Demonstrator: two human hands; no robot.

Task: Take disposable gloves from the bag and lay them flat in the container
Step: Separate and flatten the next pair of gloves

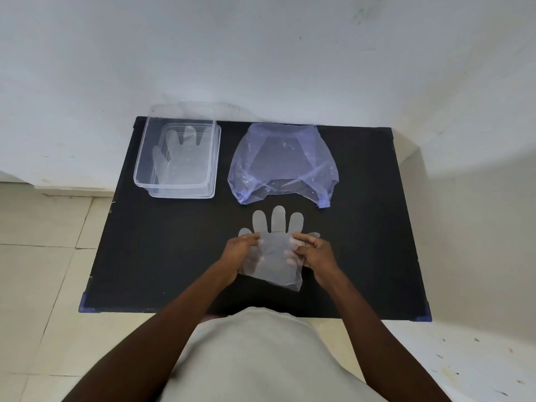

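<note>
From the head camera, a thin translucent plastic glove (275, 250) lay near the middle of the black rectangular worktop (162, 256). The left hand (242, 253) and right hand (314, 252) each pinched one side edge. A clear rectangular plastic container (139, 169), one glove inside, stood at the far left corner beside a crumpled bluish plastic bag (282, 162). Keeping both edges taut should carry it over flat.

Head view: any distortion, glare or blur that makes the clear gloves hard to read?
Head view: wide-angle bending curves the wall and the table edges; soft even light, no harsh glare; the held glove reads sharply against black, the glove in the container stays faint.
</note>
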